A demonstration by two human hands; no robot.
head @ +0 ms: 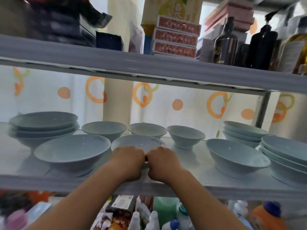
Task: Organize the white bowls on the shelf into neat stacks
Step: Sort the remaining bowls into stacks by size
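White bowls stand along the middle shelf point(191, 183). At its front centre a single bowl point(137, 141) is gripped at the near rim by both hands: my left hand point(128, 161) and my right hand point(163, 163) sit side by side, fingers curled over the edge. A wide bowl point(71, 150) lies just left of it. A stack of bowls point(43, 125) stands at the far left. Three single bowls point(103, 129) point(147, 130) point(185, 136) line the back. On the right are a single bowl point(235, 155) and two stacks point(244, 131) point(285, 156).
The upper shelf point(149, 65) hangs low over the bowls and carries stacked boxes point(176, 39) and dark bottles point(260, 45). A metal upright point(263, 110) stands at the back right. Below the bowl shelf are plastic bottles point(267, 218) and packets.
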